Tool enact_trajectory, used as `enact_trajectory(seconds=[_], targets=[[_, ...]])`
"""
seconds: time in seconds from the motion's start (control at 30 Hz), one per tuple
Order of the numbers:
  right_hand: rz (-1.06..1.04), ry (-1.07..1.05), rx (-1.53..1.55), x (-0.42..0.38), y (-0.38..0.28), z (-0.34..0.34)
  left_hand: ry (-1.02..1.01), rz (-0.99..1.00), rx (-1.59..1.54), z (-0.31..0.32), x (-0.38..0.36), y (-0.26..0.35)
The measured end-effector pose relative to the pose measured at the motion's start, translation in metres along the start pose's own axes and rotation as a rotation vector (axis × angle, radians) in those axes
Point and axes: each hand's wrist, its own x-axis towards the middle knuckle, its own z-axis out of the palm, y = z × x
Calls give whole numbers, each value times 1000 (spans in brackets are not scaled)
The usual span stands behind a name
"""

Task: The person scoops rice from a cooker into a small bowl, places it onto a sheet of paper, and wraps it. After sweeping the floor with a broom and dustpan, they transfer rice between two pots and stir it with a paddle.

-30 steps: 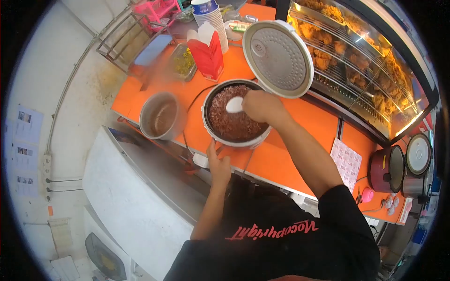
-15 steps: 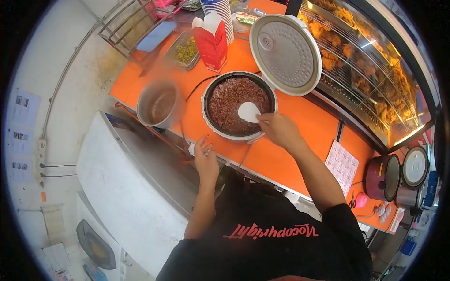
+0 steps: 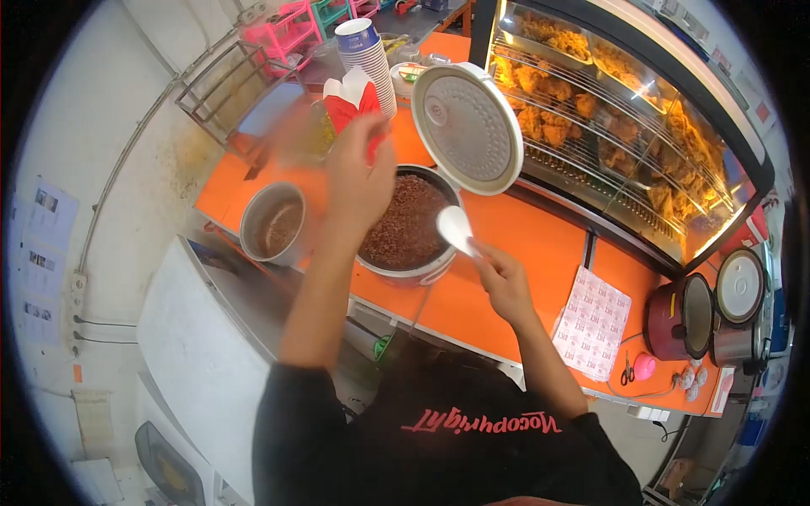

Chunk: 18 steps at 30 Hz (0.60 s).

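Note:
My right hand is closed on the handle of a white rice paddle, held over the right rim of a rice cooker. Reddish-brown cooked rice fills much of the pot, and the cooker's lid stands raised behind it. Beyond the pot, my left hand overlaps a red takeaway box with white flaps. Motion blurs its fingers, so I cannot tell whether they grip the box.
A metal pot stands left of the cooker on the orange table. Stacked paper cups rise behind the box. A glass display case of fried food occupies the back right, with printed paper sheets in front. Another cooker sits far right.
My left hand has moved from the table's front edge up to the red box. My right hand has lifted the paddle off the rice, toward the cooker's right rim. The view has shifted.

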Motion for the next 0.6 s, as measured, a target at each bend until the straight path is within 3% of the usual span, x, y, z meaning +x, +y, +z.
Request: enact_trajectory(seconds=[0.07, 0.2, 0.23, 0.27, 0.3, 0.37, 0.43, 0.5, 0.53, 0.6], targets=[[183, 91, 190, -29, 13, -25, -131, 204, 228, 31, 63, 33], [270, 232, 238, -88, 34, -60, -486, 431, 506, 114, 149, 39], [325, 322, 226, -102, 41, -68, -502, 443, 503, 126, 157, 33], [381, 414, 218, -117, 47, -76, -673, 320, 651, 134, 163, 27], [386, 480, 213, -132, 53, -82, -838, 193, 801, 140, 166, 25], [394, 593, 272, -165, 74, -94, -953, 234, 755, 119, 158, 32], [451, 728, 292, -195, 83, -98, -1009, 438, 928, 71, 124, 68], [507, 776, 278, -216, 92, -104, -749, 125, 763, 31, 79, 48], [497, 833, 348, -228, 106, -106, -755, 116, 771, 16, 56, 30], [524, 867, 401, -254, 141, -117, -399, 349, 672, -4, 7, -23]])
